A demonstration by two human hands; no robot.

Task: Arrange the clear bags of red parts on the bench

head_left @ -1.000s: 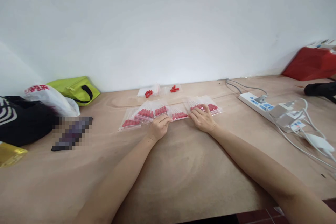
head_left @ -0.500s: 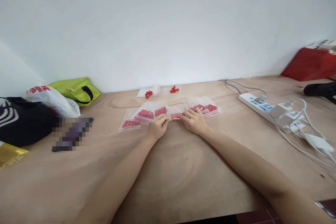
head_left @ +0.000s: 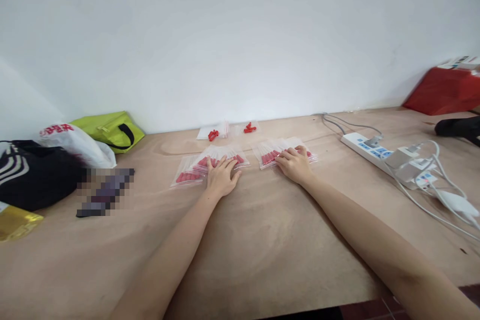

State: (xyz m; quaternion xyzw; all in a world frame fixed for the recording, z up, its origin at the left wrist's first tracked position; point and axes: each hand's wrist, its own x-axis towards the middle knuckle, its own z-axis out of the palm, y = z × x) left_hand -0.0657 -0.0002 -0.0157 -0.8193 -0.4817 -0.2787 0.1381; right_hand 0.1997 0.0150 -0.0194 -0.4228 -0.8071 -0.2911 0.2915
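Two groups of clear plastic bags (head_left: 186, 178) lie midway across the counter (head_left: 255, 255), red rods (head_left: 268, 158) pointing roughly toward its far edge; left hand (head_left: 221, 177) on one, fingers spread loosely; right hand (head_left: 297, 165) on the other, fingers bent, grip unclear.

Plenty of open desk (head_left: 258, 250) between the forearms, but further in it pinches to a skinny gap between the left bags (head_left: 183, 166) and right bags (head_left: 267, 158), with the left hand (head_left: 222, 177) and right hand (head_left: 295, 164) on top of them. Power strip (head_left: 360, 143) blocks the right side, black bag (head_left: 43, 175) the far left. Behind the bags, maybe a thin strip, hard to tell.
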